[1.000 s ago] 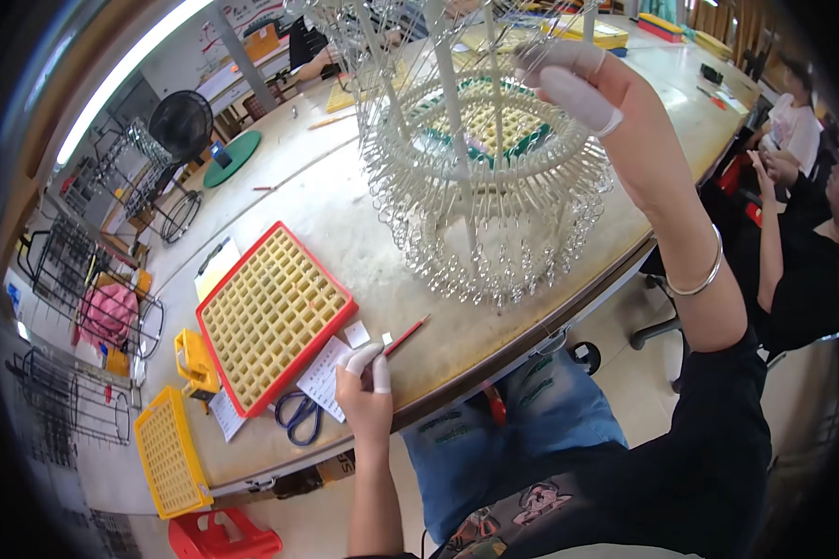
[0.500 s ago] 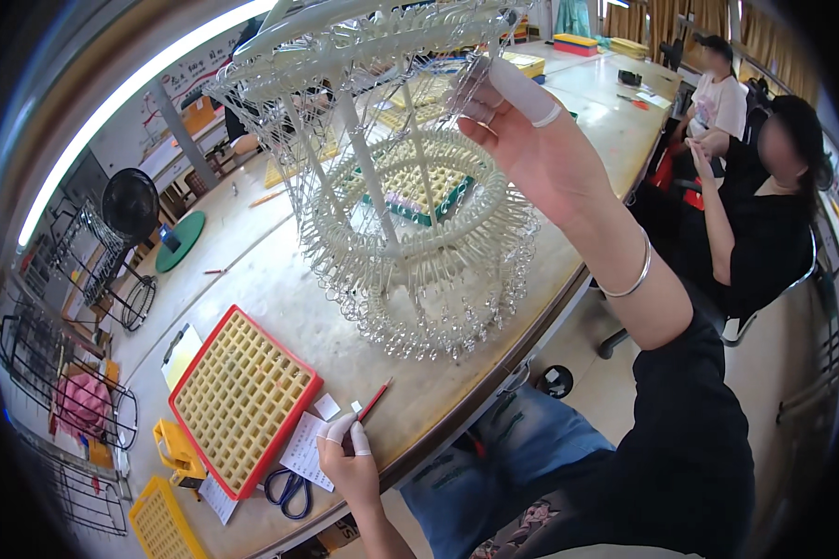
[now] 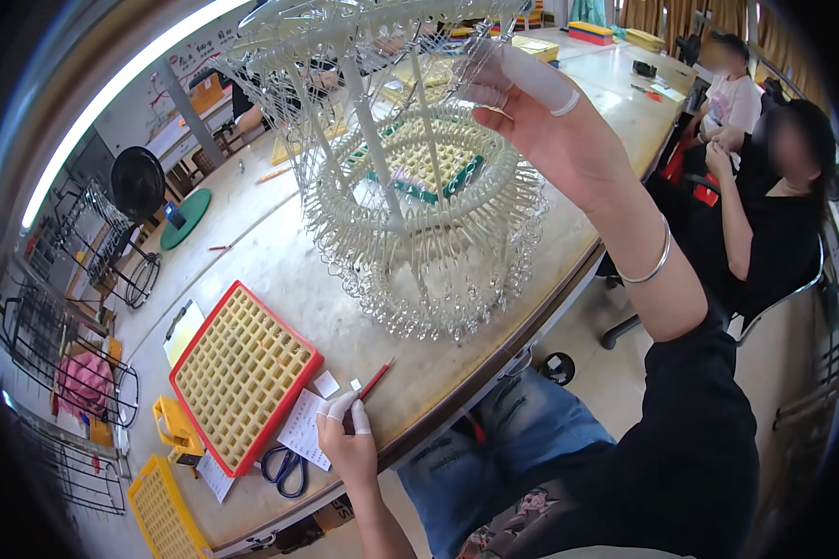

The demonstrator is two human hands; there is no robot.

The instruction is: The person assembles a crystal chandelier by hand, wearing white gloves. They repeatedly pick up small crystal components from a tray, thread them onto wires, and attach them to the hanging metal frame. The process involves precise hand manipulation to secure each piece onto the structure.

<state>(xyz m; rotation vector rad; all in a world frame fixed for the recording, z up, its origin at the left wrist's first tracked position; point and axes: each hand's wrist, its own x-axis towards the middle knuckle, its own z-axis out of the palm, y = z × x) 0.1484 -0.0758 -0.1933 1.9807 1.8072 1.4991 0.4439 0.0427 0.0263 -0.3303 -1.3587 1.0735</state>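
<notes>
A tall whitish rack (image 3: pixel 387 177) with looped rings stands on the table, hung with many thin silvery strands (image 3: pixel 294 121) and small clear pieces. My right hand (image 3: pixel 550 112), with white finger covers, is raised to its upper right side. Its fingers are curled in among the strands and appear closed on some of them; the tips are partly hidden. Low on the table, my left hand (image 3: pixel 348 443) has its covered fingertips pinched together beside a red pencil (image 3: pixel 375 380) and a small white piece (image 3: pixel 355 385). What lies between those fingertips is too small to tell.
Left of my left hand lie a red-rimmed tray (image 3: pixel 242 377) of small square cells, a written paper sheet (image 3: pixel 303 429), dark-handled scissors (image 3: pixel 285 470), a yellow tape dispenser (image 3: pixel 177 429) and a yellow tray (image 3: pixel 166 512). Two people (image 3: pixel 764 196) sit at the right.
The whole view has shifted slightly. Both my hands keep about the same places, at the rack and beside the pencil. The nearer seated person's hands have moved.
</notes>
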